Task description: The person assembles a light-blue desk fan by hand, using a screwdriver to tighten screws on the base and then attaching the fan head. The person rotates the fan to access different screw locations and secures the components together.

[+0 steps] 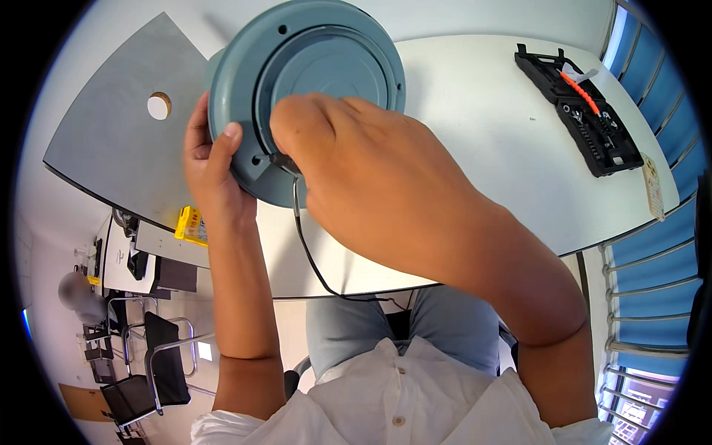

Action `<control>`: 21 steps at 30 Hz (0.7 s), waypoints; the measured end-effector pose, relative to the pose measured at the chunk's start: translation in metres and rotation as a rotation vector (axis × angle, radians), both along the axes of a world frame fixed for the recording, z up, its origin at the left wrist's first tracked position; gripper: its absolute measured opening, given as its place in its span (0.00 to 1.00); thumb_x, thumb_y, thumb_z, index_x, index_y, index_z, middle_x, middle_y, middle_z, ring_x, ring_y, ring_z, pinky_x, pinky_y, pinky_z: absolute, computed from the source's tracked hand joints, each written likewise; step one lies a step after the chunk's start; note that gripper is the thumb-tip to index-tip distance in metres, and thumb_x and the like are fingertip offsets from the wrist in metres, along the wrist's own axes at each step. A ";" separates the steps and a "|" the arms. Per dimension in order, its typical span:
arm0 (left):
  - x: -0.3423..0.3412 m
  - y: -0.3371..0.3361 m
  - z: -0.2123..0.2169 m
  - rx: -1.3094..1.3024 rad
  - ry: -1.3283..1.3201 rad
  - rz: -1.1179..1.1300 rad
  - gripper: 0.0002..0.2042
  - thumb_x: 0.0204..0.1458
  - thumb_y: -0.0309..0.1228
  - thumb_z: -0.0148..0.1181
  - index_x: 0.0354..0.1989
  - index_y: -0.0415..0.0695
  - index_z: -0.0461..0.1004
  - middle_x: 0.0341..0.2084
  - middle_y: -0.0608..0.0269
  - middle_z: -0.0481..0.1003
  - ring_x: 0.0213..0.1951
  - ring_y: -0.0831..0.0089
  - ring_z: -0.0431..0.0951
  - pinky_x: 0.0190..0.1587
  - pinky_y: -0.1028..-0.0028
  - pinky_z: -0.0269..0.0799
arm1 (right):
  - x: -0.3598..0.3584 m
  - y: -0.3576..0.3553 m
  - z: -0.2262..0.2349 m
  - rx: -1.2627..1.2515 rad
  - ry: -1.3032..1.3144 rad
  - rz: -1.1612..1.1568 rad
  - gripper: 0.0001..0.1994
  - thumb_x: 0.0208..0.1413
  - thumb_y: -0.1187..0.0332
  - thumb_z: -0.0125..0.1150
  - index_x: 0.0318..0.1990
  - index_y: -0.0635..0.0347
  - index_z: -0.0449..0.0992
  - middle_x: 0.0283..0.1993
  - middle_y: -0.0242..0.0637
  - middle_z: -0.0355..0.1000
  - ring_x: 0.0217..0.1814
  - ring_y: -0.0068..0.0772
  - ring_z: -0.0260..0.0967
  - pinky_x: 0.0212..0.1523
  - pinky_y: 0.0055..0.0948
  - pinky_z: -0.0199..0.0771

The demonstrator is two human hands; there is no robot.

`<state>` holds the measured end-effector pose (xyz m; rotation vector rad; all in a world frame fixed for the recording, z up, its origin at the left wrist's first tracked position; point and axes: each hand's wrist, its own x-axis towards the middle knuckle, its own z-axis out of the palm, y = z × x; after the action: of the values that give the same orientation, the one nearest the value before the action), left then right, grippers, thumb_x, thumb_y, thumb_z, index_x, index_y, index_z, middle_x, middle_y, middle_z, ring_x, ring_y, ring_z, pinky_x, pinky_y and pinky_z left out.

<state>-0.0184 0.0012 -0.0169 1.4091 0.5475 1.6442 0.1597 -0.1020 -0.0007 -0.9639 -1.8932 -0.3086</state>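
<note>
A round blue-grey appliance base (326,67) is tipped up above the table, its underside with a raised ring and small holes facing me. My left hand (211,167) grips its left rim, with the thumb on the near face and the fingers behind. Curled closed over the lower part of the ring is my right hand (356,163); whatever its fingers hold is hidden by the hand. A black cord (299,222) comes out by the ring's lower edge, beside my right hand. It hangs over the table's front edge toward my lap.
An open black tool case (582,119) lies at the right, with an orange-handled tool (578,90) across it. A beige strip-shaped item (653,189) is by the table's right edge. At left are a grey tabletop (111,141) and a yellow packet (191,226); chairs (165,356) stand beyond.
</note>
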 end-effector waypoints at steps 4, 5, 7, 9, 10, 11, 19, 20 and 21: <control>0.011 -0.009 0.003 0.002 0.056 0.036 0.28 0.42 0.25 0.62 0.56 0.37 0.64 0.48 0.54 0.71 0.47 0.68 0.74 0.51 0.70 0.71 | 0.006 -0.009 0.002 -0.061 0.032 0.037 0.11 0.40 0.76 0.59 0.32 0.63 0.64 0.24 0.40 0.68 0.26 0.38 0.70 0.23 0.32 0.70; 0.013 -0.012 0.003 0.007 0.050 0.049 0.28 0.42 0.25 0.63 0.56 0.36 0.63 0.48 0.54 0.71 0.48 0.68 0.74 0.52 0.70 0.71 | 0.006 -0.013 -0.001 -0.122 0.095 0.045 0.12 0.42 0.76 0.59 0.33 0.62 0.63 0.26 0.40 0.69 0.28 0.41 0.70 0.26 0.34 0.70; 0.018 -0.016 0.001 0.015 0.049 0.064 0.29 0.42 0.26 0.63 0.56 0.36 0.63 0.48 0.54 0.70 0.48 0.67 0.73 0.52 0.70 0.71 | 0.006 -0.025 -0.015 -0.244 0.230 0.052 0.13 0.44 0.76 0.59 0.37 0.60 0.63 0.29 0.40 0.69 0.32 0.47 0.69 0.31 0.39 0.69; 0.018 -0.016 -0.001 0.014 0.059 0.042 0.30 0.42 0.26 0.63 0.57 0.36 0.62 0.48 0.53 0.70 0.49 0.67 0.73 0.52 0.70 0.71 | 0.003 -0.030 -0.035 -0.295 0.349 0.071 0.13 0.45 0.75 0.60 0.37 0.60 0.64 0.30 0.40 0.70 0.32 0.47 0.70 0.30 0.39 0.69; 0.016 -0.016 -0.003 0.011 0.068 0.033 0.31 0.42 0.26 0.63 0.57 0.36 0.61 0.49 0.53 0.70 0.49 0.67 0.73 0.52 0.69 0.71 | 0.000 -0.031 -0.046 -0.322 0.412 0.083 0.13 0.45 0.75 0.60 0.38 0.60 0.64 0.30 0.41 0.70 0.32 0.46 0.70 0.30 0.39 0.69; 0.016 -0.014 -0.006 0.030 0.066 0.032 0.31 0.42 0.27 0.64 0.58 0.35 0.60 0.49 0.52 0.69 0.49 0.66 0.73 0.53 0.69 0.71 | -0.003 -0.034 -0.054 -0.308 0.427 0.058 0.12 0.46 0.74 0.61 0.38 0.59 0.66 0.32 0.39 0.71 0.32 0.44 0.70 0.30 0.38 0.69; 0.007 -0.027 -0.024 0.053 -0.036 0.085 0.33 0.44 0.28 0.62 0.60 0.37 0.57 0.51 0.51 0.68 0.50 0.63 0.73 0.53 0.65 0.73 | -0.016 -0.036 -0.060 -0.117 0.352 -0.002 0.12 0.41 0.75 0.63 0.34 0.58 0.68 0.28 0.34 0.69 0.30 0.39 0.69 0.27 0.33 0.69; 0.006 -0.030 -0.026 0.044 -0.057 0.090 0.33 0.44 0.28 0.62 0.61 0.38 0.56 0.51 0.51 0.68 0.50 0.62 0.73 0.53 0.65 0.73 | -0.017 -0.036 -0.059 -0.121 0.347 -0.001 0.11 0.41 0.75 0.64 0.33 0.57 0.69 0.28 0.34 0.69 0.30 0.38 0.69 0.26 0.33 0.69; 0.003 -0.030 -0.028 0.044 -0.076 0.098 0.34 0.44 0.28 0.62 0.61 0.39 0.55 0.51 0.51 0.68 0.50 0.62 0.73 0.53 0.64 0.73 | -0.018 -0.037 -0.057 -0.124 0.342 0.000 0.11 0.40 0.75 0.64 0.33 0.57 0.69 0.27 0.33 0.68 0.29 0.37 0.68 0.26 0.32 0.69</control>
<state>-0.0151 -0.0292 -0.0450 1.3637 0.5471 1.7902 0.1422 -0.1387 -0.0582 -1.0272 -1.6128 -0.0224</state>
